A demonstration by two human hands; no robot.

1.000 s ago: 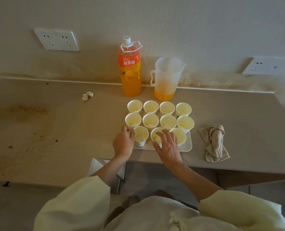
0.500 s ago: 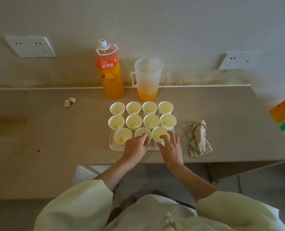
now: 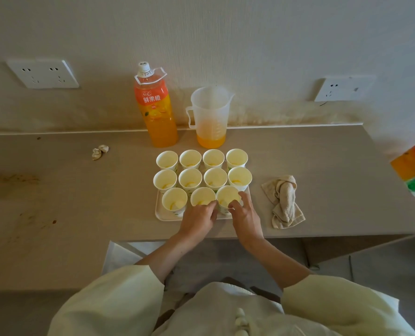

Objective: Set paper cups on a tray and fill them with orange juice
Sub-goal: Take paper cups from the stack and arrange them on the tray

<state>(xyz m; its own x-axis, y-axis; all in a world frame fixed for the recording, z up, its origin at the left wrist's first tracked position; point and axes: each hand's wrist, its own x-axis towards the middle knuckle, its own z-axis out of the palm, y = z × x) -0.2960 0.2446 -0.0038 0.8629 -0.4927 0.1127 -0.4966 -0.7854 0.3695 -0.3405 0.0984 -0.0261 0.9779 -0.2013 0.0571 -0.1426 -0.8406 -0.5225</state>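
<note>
White paper cups (image 3: 190, 158) — eleven, in rows of four, four and three — stand on a flat white rectangular tray (image 3: 161, 214) at the near edge of a beige table (image 3: 80, 190). The left hand (image 3: 198, 219), at the front-left cup (image 3: 174, 198) a second ago, now bunches curled fingers beside the front-right cup (image 3: 227, 195) — grip cannot be told. The right hand (image 3: 246, 220) curls round that cup, unchanged.

Both bare forearms (image 3: 167, 253) reach toward 12 o'clock. The left hand (image 3: 198, 220) lies knuckles-up with its fingers curled, grip unclear, at 9 o'clock of the right hand (image 3: 246, 218), whose thumb and fingers pinch a small white paper cup (image 3: 227, 195).
</note>
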